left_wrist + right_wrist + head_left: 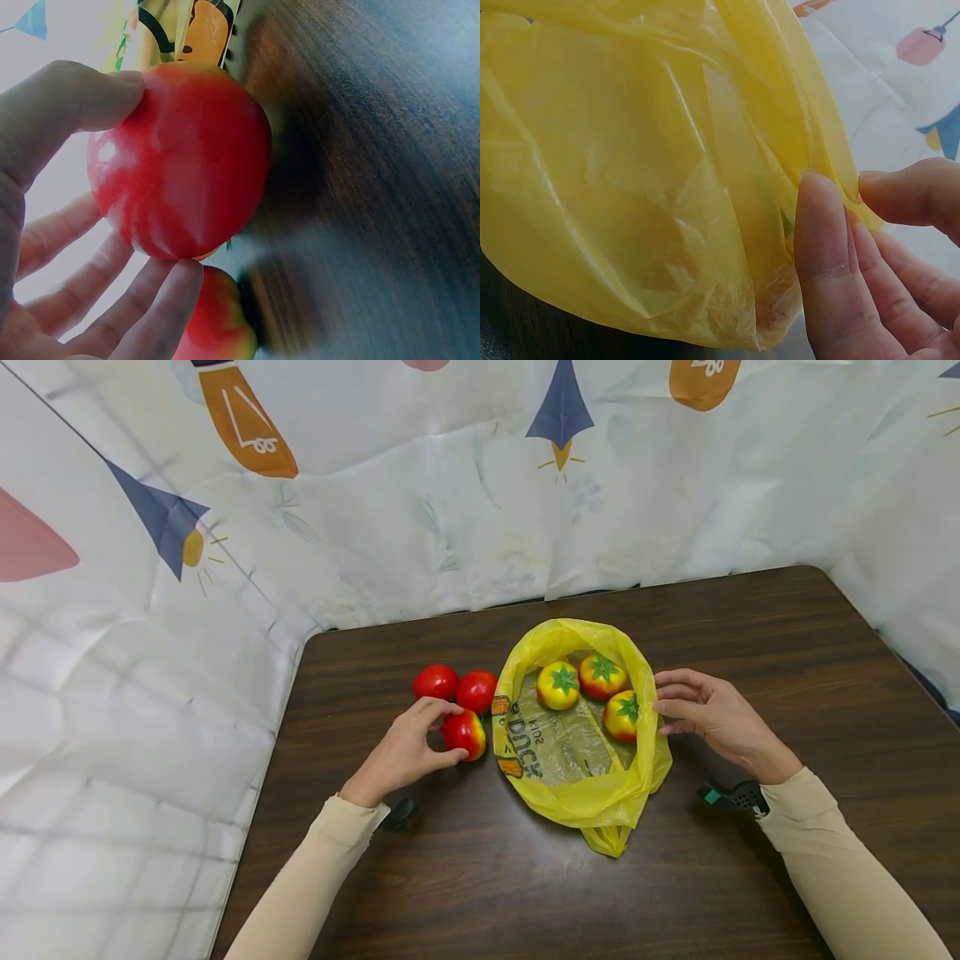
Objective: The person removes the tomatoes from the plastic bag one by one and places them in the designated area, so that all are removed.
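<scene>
My left hand (411,745) holds a red and yellow toy tomato (180,161) between thumb and fingertips, just left of the bag. Behind it, two more red tomatoes (436,682) sit side by side on the table. A yellow plastic bag (577,802) stands with its mouth spread and rim folded outward. Inside it lie three tomatoes (558,685), yellow and red with green star-shaped leaf tops. My right hand (712,714) is at the bag's right side, pinching the thin plastic at the rim between thumb and fingers (829,255).
The dark brown wooden table (465,893) meets a white printed cloth (420,527) at its back and left. A twisted tail of the bag lies toward the front. Dark wrist straps show under both sleeves.
</scene>
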